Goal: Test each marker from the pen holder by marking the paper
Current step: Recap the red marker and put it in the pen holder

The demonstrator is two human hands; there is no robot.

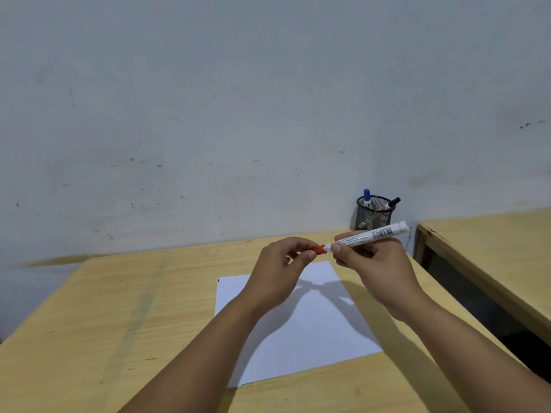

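Note:
My right hand (375,269) grips a white marker (378,234) by its barrel, held nearly level above the table. My left hand (280,263) pinches the marker's red cap (319,249) at the marker's left end; the cap touches the barrel's tip. A white sheet of paper (298,338) lies on the wooden table (119,323) under both hands, with a tiny mark near its upper left corner. The black mesh pen holder (372,216) stands at the table's back right by the wall, with a blue-capped marker (367,198) and a black-capped marker (392,203) in it.
A grey wall (238,114) rises just behind the table. A second wooden table (492,248) stands to the right, with a dark gap between the two.

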